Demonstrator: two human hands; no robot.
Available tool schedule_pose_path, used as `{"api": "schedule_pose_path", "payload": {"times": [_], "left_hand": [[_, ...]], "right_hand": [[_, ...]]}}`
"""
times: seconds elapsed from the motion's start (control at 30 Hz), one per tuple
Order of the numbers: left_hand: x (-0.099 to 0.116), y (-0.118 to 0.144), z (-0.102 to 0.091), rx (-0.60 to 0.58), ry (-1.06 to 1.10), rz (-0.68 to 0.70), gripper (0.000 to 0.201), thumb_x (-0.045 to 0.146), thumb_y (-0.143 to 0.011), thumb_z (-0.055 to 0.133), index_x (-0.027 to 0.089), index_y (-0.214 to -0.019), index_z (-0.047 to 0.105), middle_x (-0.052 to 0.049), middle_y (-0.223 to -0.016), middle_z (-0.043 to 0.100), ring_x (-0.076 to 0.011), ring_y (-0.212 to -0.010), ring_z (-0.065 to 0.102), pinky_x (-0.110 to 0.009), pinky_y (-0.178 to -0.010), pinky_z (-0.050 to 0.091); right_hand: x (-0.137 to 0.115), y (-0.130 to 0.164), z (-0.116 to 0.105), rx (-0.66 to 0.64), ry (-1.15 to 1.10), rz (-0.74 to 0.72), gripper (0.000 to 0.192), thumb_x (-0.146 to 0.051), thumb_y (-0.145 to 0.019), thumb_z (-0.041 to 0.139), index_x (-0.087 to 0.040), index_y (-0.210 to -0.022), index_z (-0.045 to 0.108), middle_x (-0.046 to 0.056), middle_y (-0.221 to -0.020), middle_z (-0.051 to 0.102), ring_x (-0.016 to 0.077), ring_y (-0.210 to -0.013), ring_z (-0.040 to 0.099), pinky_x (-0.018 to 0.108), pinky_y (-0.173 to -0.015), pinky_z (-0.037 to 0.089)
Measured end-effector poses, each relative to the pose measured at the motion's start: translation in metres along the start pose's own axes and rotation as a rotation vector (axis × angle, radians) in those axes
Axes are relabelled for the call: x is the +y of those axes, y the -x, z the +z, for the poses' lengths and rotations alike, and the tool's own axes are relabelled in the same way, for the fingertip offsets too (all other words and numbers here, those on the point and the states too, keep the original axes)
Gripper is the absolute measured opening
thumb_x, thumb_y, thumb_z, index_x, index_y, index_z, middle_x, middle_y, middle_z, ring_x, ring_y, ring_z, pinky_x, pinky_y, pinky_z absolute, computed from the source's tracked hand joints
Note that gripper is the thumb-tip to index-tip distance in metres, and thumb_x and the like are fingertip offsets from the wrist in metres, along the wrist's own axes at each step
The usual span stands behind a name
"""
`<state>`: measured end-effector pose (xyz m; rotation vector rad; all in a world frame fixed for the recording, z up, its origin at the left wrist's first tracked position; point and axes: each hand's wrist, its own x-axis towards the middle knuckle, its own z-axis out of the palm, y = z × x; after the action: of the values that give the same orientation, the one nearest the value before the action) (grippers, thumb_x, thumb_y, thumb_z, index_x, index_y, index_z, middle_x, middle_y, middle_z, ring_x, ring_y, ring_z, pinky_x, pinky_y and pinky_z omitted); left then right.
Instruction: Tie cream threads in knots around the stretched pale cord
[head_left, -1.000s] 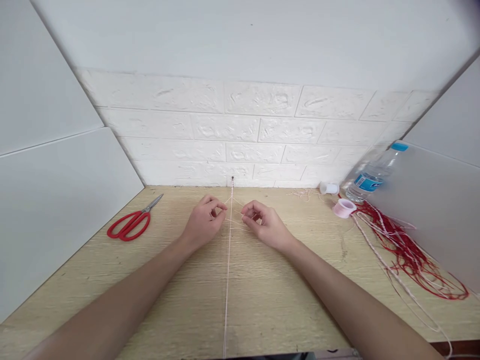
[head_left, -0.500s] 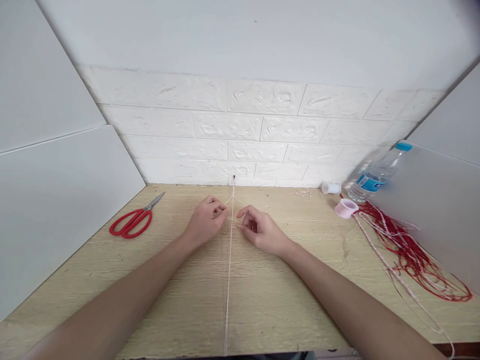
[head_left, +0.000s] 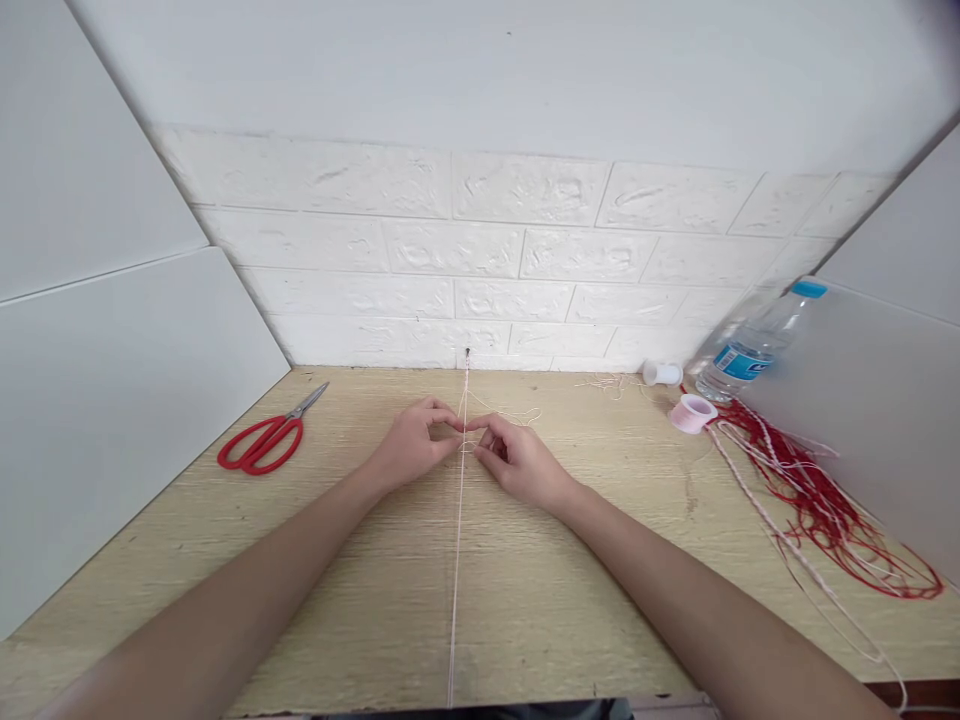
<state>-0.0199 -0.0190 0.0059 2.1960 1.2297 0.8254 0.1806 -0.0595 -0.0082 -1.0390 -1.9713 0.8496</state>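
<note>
We pinch fine pale threads with our left hand [head_left: 411, 455] and right hand [head_left: 517, 462], fingertips meeting over the taut pink cord [head_left: 455, 560] pinned at the wall; red scissors [head_left: 264, 440], a thread spool [head_left: 691, 412] and water bottle [head_left: 750, 347] flank the wooden table [head_left: 525, 600].

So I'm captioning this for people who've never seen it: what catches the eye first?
Both hands, left hand and right hand, meet at mid-table, pinching fine threads around a taut pale cord that runs to a pin at the wall. Next, the red scissors at the left and the tangle of red threads at the right.
</note>
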Motion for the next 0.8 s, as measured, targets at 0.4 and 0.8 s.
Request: {"api": "schedule_pose_path", "payload": {"times": [0.4, 0.8], "left_hand": [[-0.001, 0.0, 0.001, -0.05, 0.034, -0.023, 0.025, 0.048, -0.075, 0.064, 0.027, -0.082, 0.074, -0.003, -0.101, 0.064, -0.0208, -0.094, 0.06, -0.036, -0.087, 0.047], [-0.004, -0.004, -0.001, -0.032, 0.062, -0.1, 0.027, 0.045, -0.082, 0.055, 0.02, -0.078, 0.064, -0.003, -0.085, 0.065, -0.0173, -0.077, 0.059, -0.032, -0.073, 0.046]], "right_hand": [[0.001, -0.001, 0.001, -0.004, -0.018, 0.006, 0.027, -0.024, -0.09, 0.052, -0.024, -0.116, 0.057, -0.002, -0.072, 0.055, 0.0121, -0.062, 0.051, 0.025, -0.06, 0.04], [-0.005, -0.004, -0.019, 0.063, -0.161, 0.12, 0.035, -0.036, -0.085, 0.056, -0.024, -0.118, 0.056, -0.003, -0.074, 0.054, 0.0093, -0.053, 0.045, 0.023, -0.05, 0.036]]}}
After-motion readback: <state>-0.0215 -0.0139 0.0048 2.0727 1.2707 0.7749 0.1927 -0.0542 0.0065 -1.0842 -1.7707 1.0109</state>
